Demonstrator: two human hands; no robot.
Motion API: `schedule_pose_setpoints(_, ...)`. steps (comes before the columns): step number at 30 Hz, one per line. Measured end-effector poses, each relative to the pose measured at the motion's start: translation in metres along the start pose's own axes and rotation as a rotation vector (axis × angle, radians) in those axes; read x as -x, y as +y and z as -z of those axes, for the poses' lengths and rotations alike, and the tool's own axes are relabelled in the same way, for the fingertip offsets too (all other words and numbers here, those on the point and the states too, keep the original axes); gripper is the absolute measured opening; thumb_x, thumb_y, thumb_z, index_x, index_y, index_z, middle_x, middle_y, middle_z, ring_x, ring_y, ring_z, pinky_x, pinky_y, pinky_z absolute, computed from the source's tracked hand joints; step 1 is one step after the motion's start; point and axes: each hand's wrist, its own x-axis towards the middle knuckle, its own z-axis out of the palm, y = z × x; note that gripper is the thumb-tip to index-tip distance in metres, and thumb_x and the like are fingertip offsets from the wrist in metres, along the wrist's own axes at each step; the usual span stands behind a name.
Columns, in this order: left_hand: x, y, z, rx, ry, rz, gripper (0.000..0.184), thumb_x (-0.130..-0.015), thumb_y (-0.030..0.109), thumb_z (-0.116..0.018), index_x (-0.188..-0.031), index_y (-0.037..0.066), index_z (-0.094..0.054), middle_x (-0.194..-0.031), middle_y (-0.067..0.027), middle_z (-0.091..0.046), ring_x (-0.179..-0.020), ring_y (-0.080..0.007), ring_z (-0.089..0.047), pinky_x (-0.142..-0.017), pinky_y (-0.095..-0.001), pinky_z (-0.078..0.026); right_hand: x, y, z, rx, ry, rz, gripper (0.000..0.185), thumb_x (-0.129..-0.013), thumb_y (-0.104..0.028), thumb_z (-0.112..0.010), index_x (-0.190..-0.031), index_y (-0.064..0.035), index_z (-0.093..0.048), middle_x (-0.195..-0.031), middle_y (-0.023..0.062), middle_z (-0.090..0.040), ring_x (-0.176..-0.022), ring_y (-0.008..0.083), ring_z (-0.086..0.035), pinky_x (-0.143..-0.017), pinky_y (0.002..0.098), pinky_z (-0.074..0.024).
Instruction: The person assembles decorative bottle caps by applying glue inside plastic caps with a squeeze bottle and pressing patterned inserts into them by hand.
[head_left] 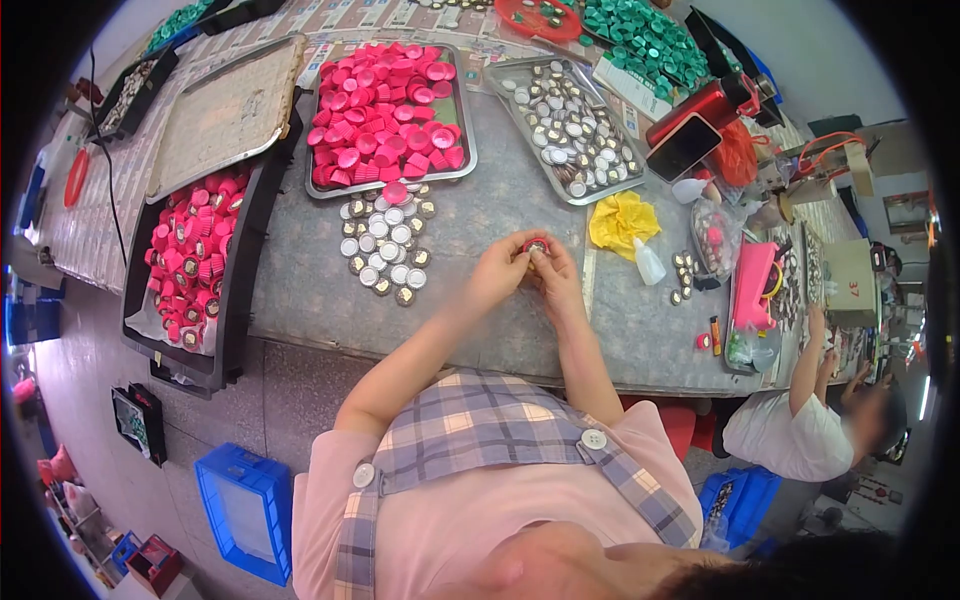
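Observation:
Both hands meet over the grey tabletop, fingers closed around a small pink cap (pixel 536 243). My left hand (pixel 502 268) pinches it from the left. On its other side, my right hand (pixel 557 281) grips it with the thumb near the cap's middle. A pale piece seems to sit inside the cap, too small to make out fully. To the left of my hands lies a loose pile of round metal discs (pixel 383 243), some white-faced, some with gold-coloured pictures. Behind that pile, a metal tray (pixel 467 150) is heaped with fluted pink caps (pixel 375 110).
A second metal tray (pixel 610 190) holds white and gold discs. On the left, a black crate (pixel 255 215) contains pink caps with discs. A yellow cloth (pixel 622 220), a white nozzle bottle (pixel 649 262) and a phone (pixel 684 147) lie right. A co-worker (pixel 790 435) sits far right.

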Motion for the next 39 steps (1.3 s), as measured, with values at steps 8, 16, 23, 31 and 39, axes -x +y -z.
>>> schedule_pose_setpoints(8,0.043,0.020,0.038,0.329,-0.026,0.151,0.028,-0.082,0.007,-0.051,-0.110,-0.001,-0.050,-0.100,-0.0074,-0.056,-0.086,-0.0133,-0.056,-0.074,-0.0240,-0.048,0.002,0.001,-0.019,0.239,-0.271,-0.052,0.031,-0.083,-0.008,-0.051,-0.113,-0.0022,-0.047,-0.096,0.0033,-0.057,-0.084,0.0096,-0.055,-0.070,0.0207,-0.0461)
schedule_pose_setpoints(16,0.081,0.039,0.116,0.524,0.514,-0.250,0.024,-0.081,0.004,-0.052,-0.104,0.005,-0.053,-0.091,-0.0110,-0.060,-0.076,-0.0135,-0.059,-0.068,-0.0255,-0.050,-0.046,-0.005,-0.079,0.447,-0.480,-0.040,0.026,-0.081,-0.010,-0.053,-0.106,-0.0035,-0.053,-0.092,0.0070,-0.058,-0.084,0.0149,-0.056,-0.073,0.0264,-0.0441)
schedule_pose_setpoints(23,0.106,0.112,0.195,0.891,0.698,-0.648,0.026,-0.084,0.012,-0.050,-0.108,0.003,-0.048,-0.111,-0.0172,-0.050,-0.085,-0.0161,-0.057,-0.076,-0.0262,-0.048,-0.097,0.017,-0.124,1.207,-0.331,0.952,0.020,-0.074,-0.012,-0.055,-0.092,-0.0049,-0.060,-0.100,0.0086,-0.055,-0.088,0.0274,-0.049,-0.076,0.0362,-0.0409)
schedule_pose_setpoints(31,0.068,0.047,0.109,0.237,0.455,-0.237,0.035,-0.086,0.013,-0.047,-0.120,0.006,-0.042,-0.117,-0.0079,-0.048,-0.092,-0.0122,-0.053,-0.073,-0.0249,-0.046,-0.057,-0.019,-0.104,0.850,-0.391,0.680,0.023,-0.078,-0.013,-0.052,-0.099,-0.0052,-0.059,-0.097,0.0106,-0.057,-0.091,0.0258,-0.049,-0.081,0.0330,-0.0380)
schedule_pose_setpoints(39,0.060,0.020,0.066,0.725,0.136,0.023,0.033,-0.084,0.015,-0.051,-0.116,0.008,-0.047,-0.111,-0.0089,-0.053,-0.080,-0.0138,-0.056,-0.071,-0.0275,-0.047,0.004,-0.050,-0.001,0.748,-0.022,0.386,0.021,-0.082,-0.014,-0.052,-0.099,-0.0051,-0.059,-0.102,0.0083,-0.058,-0.088,0.0189,-0.054,-0.075,0.0301,-0.0414)
